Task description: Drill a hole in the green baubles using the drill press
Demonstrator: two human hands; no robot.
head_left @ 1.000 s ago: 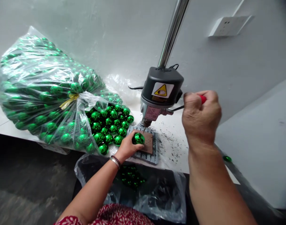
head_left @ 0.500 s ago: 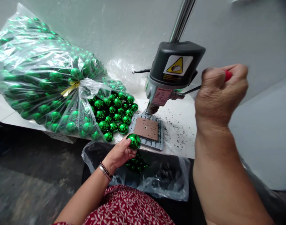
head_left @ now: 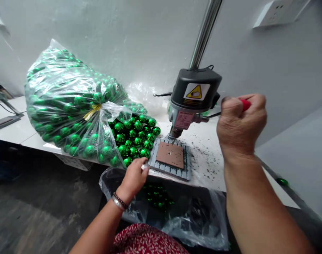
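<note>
Right hand point(head_left: 241, 127): wrapped round the red knob point(head_left: 246, 104) on the drill press feed lever point(head_left: 214, 115). Left hand point(head_left: 134, 176): at the front edge of the bench point(head_left: 272, 187), fingers part-curled, just beside the loose green balls point(head_left: 137, 141). Whitish bit at its fingertips, too blurred to identify; can't tell if it grips anything.

Drill press point(head_left: 196, 88): dark motor housing, yellow warning triangle, pink spec label, chrome column behind. Drill bit point(head_left: 173, 140) points down toward the brown board point(head_left: 174, 162); tip too small to judge the gap. Board lies flat on the slotted grey base plate point(head_left: 186, 173), one small hole in it, no ball on top. Dark shavings point(head_left: 205, 158) over the plate and the bench to its right.

Loose balls, shiny, sit left of the base plate, at the mouth of a big clear plastic bag point(head_left: 68, 88) full of the same, gathered with a yellow tie point(head_left: 92, 112). More balls below the bench edge in a dark bin with a clear liner point(head_left: 216, 229). Single green ball point(head_left: 282, 181) far right, by the bench's right edge. Wall socket point(head_left: 274, 12) upper right.
</note>
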